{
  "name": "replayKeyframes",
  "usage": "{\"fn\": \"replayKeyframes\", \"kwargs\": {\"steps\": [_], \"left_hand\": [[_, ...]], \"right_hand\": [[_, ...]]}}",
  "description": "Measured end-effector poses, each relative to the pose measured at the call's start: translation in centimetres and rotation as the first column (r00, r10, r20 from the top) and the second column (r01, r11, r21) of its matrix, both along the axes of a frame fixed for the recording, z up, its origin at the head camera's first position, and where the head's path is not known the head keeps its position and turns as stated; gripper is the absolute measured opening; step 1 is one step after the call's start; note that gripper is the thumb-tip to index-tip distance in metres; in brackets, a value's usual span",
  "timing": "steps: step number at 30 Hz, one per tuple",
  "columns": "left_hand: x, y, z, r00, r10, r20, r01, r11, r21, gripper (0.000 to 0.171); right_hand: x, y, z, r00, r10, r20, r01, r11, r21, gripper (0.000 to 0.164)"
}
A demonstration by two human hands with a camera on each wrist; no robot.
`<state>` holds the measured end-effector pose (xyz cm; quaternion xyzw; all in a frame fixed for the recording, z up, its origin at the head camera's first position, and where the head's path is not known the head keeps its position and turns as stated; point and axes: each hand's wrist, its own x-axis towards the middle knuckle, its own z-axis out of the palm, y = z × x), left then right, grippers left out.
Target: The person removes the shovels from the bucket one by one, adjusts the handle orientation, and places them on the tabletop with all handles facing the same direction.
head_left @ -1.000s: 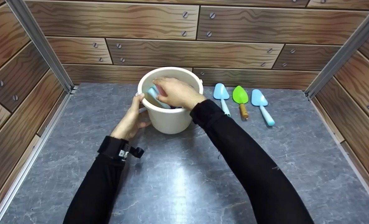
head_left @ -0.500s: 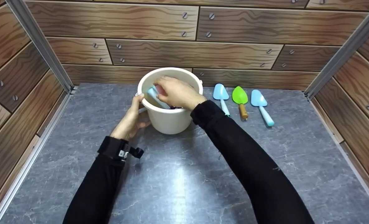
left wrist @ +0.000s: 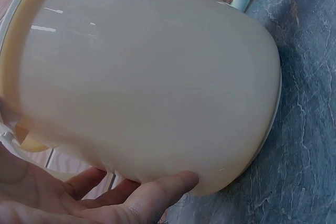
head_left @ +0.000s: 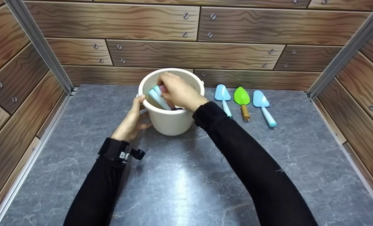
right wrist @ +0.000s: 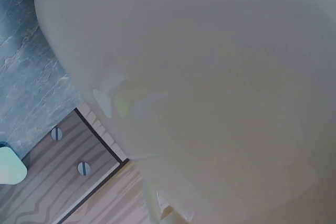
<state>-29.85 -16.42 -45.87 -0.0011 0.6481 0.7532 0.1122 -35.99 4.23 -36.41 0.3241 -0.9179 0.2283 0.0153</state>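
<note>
In the head view a cream bucket stands near the back wall. My left hand holds its left side, with one digit at the rim. The left wrist view shows digits against the bucket wall. My right hand reaches inside the bucket with curled fingers, and it grips a light blue handle whose lower end is hidden. Just beside it another light blue handle leans in the bucket. A small dark item shows near the front rim. The right wrist view is mostly bucket wall.
To the right of the bucket lie a blue trowel, a green trowel with a brown handle and a second blue trowel. Wood-patterned walls enclose the grey marbled surface at the back and both sides.
The right hand's fingers have curled in more and the hand has risen slightly, with more light blue handle showing beside it. The left hand and the bucket stay in place.
</note>
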Motion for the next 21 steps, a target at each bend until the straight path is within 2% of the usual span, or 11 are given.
{"fn": "replayKeyframes", "kwargs": {"steps": [3, 11, 14, 21], "left_hand": [[0.0, 0.0, 0.0, 1.000, -0.002, 0.001, 0.002, 1.000, 0.002, 0.087], [0.0, 0.1, 0.0, 1.000, -0.008, 0.003, 0.008, 1.000, 0.013, 0.086], [0.0, 0.1, 0.0, 1.000, -0.007, 0.002, 0.006, 1.000, 0.011, 0.087], [0.0, 0.1, -0.1, 1.000, -0.003, 0.007, 0.003, 1.000, 0.000, 0.089]], "right_hand": [[-0.4, 0.0, -0.3, 1.000, 0.013, 0.023, -0.012, 0.999, -0.040, 0.027], [-4.7, 0.6, -3.8, 0.998, 0.006, 0.070, -0.001, 0.998, -0.068, 0.028], [-5.4, 0.9, -4.3, 0.998, 0.030, 0.058, -0.026, 0.997, -0.073, 0.029], [-5.7, 1.6, -4.4, 0.997, 0.071, -0.001, -0.071, 0.996, -0.054, 0.032]]}}
